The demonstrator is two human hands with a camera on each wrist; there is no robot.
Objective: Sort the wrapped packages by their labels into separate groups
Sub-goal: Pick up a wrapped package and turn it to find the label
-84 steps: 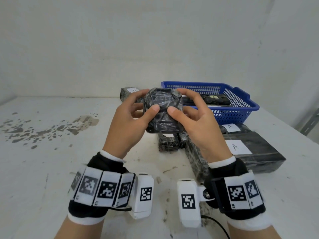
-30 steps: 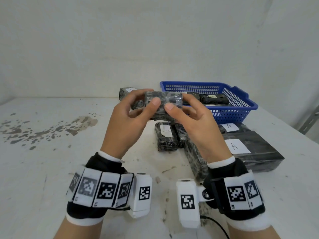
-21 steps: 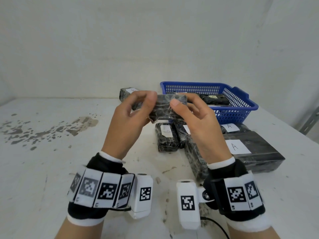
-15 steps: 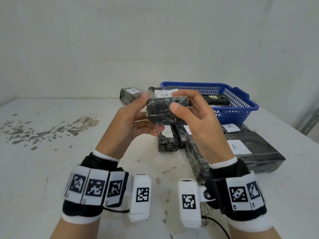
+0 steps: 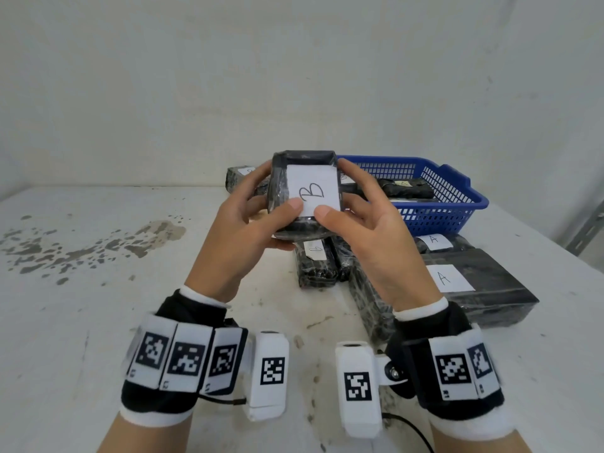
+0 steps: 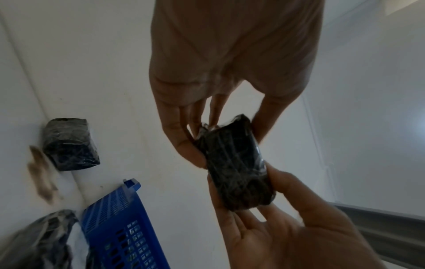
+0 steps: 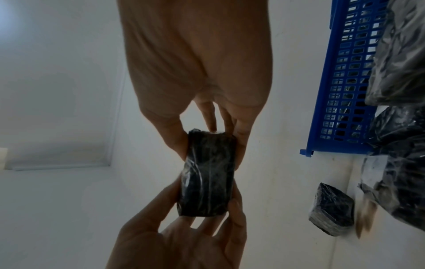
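I hold a small black wrapped package [image 5: 307, 191] up in front of me with both hands, its white label marked B facing me. My left hand [image 5: 276, 194] grips its left side, thumb on the label's lower edge. My right hand [image 5: 338, 191] grips the right side, thumb beside the left thumb. In the left wrist view the package [image 6: 234, 163] shows its dark back between the fingers [image 6: 184, 142] of both hands. The right wrist view shows the same package [image 7: 207, 174] from the other side.
A blue basket [image 5: 457, 204] at the back right holds more black packages [image 5: 405, 188]. Two packages labelled A [image 5: 474, 282] [image 5: 438, 243] lie to the right on the stained white table [image 5: 98, 322]. A small labelled package [image 5: 315, 263] lies under my hands. Another small package [image 5: 242, 178] sits by the wall.
Both hands have turned the package over. Its plain black side faced me before; its label B faces me now. It has stayed raised at the same place.
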